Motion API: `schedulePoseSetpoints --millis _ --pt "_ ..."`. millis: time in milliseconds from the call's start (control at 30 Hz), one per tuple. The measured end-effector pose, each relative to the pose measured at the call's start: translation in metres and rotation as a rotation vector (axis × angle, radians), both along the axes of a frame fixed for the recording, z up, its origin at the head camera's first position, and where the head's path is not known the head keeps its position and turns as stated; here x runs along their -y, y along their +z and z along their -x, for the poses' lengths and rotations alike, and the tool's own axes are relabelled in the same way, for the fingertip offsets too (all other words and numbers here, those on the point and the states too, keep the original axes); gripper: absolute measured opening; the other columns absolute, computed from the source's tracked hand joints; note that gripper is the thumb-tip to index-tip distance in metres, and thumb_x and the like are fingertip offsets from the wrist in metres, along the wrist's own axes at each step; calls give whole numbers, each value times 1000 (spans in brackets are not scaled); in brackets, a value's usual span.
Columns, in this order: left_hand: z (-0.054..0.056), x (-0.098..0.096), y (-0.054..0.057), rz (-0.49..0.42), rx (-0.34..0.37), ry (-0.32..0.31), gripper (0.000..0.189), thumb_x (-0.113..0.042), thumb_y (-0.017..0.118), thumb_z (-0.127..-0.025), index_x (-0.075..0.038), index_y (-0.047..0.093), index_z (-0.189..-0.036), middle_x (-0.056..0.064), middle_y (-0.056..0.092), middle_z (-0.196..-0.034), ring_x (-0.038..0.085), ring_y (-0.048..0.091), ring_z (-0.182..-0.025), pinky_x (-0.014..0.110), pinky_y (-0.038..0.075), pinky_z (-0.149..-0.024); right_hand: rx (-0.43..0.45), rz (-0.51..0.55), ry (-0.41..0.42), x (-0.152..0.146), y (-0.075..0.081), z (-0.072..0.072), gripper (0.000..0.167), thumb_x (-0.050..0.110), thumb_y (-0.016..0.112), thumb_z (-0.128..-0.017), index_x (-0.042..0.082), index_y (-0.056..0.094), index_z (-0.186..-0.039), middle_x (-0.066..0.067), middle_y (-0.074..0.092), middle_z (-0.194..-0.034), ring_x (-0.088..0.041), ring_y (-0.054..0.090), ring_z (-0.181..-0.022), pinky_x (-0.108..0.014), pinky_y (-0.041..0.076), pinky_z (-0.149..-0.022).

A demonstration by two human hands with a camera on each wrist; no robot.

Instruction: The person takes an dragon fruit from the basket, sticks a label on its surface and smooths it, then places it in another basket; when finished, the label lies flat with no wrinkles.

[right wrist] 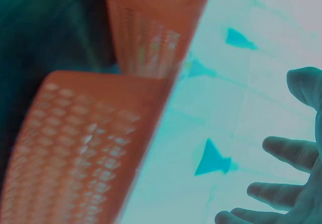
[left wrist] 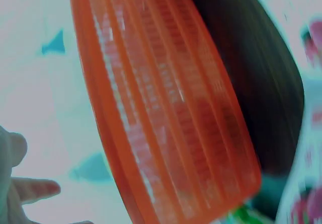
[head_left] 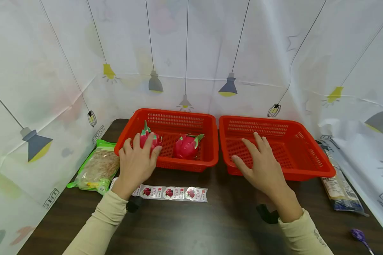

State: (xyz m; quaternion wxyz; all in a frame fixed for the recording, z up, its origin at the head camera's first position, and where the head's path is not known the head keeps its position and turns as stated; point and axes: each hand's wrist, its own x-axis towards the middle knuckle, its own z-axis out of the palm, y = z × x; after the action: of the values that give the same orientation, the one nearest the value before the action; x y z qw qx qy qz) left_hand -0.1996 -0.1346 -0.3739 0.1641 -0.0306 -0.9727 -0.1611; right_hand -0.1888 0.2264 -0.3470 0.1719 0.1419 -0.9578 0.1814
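In the head view my left hand [head_left: 136, 164] hovers over the near left rim of the left red plastic basket [head_left: 191, 165], its fingers spread and holding nothing. Behind its fingers lies a pink dragon fruit [head_left: 157, 140] with green tips, partly hidden by them. Another dragon fruit [head_left: 186, 146] rests nearer the middle of that basket. Over the front rim of the right red basket [head_left: 301, 174] my right hand [head_left: 264, 170] is held with fingers apart. The right wrist view shows nothing between the spread fingers [right wrist: 289, 156]. No items show inside the right basket.
A strip of round dragon fruit stickers [head_left: 175, 193] lies before the left basket, partly behind my left wrist. A green-edged plastic bag [head_left: 97, 166] sits at the left, another packet [head_left: 343, 187] at the right. A purple-headed lollipop [head_left: 358, 234] is near the right front.
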Motion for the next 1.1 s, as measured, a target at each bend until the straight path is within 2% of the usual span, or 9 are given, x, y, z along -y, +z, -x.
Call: schedulePoseSetpoints --millis 133,267,367,533,633,800,933,1100 --pt "4 28 7 -126 -39 77 61 -42 48 -105 -8 38 -155 36 40 -148 57 36 -131 73 34 -101 2 3 63 16 15 12 66 41 68 -95 7 49 -149 -28 29 -163 -56 27 -149 -76 36 -105" --pt "7 48 11 -207 -23 131 61 -36 48 -105 -4 36 -155 38 40 -147 58 37 -131 73 34 -102 33 -32 126 32 33 27 69 43 67 -95 8 46 -151 -27 29 -164 -53 28 -149 -72 33 -112" --pt "9 54 10 -242 26 143 61 -33 46 -105 -2 34 -155 39 41 -147 58 39 -130 71 34 -104 68 -75 157 42 46 36 71 45 65 -96 9 43 -154 -25 29 -164 -49 30 -149 -70 37 -111" --pt "15 53 3 -325 171 119 62 -31 41 -106 1 28 -158 38 40 -150 56 38 -136 70 30 -113 157 -113 179 55 58 55 72 47 63 -97 11 40 -156 -26 27 -165 -48 32 -149 -69 38 -111" --pt "20 51 -1 -383 236 98 62 -30 39 -107 3 26 -158 37 41 -150 54 39 -138 68 30 -116 242 -118 189 62 56 70 75 48 62 -97 10 37 -157 -25 28 -165 -48 33 -148 -68 37 -113" --pt "25 54 -5 -429 264 70 59 -24 36 -108 8 26 -156 36 39 -153 51 36 -143 64 28 -120 405 -151 219 76 45 96 82 51 61 -97 8 30 -160 -22 35 -163 -45 35 -148 -66 37 -114" --pt "27 56 -6 -429 260 54 56 -22 33 -109 10 27 -155 36 37 -155 51 34 -146 62 26 -121 509 -189 228 86 36 114 86 52 62 -96 7 28 -160 -22 37 -161 -44 34 -149 -65 35 -116" --pt "30 60 -11 -421 207 38 51 -15 35 -108 12 34 -152 36 46 -148 51 44 -139 61 32 -119 626 -251 220 97 30 128 91 57 64 -92 9 27 -161 -21 40 -160 -43 35 -149 -64 34 -117"
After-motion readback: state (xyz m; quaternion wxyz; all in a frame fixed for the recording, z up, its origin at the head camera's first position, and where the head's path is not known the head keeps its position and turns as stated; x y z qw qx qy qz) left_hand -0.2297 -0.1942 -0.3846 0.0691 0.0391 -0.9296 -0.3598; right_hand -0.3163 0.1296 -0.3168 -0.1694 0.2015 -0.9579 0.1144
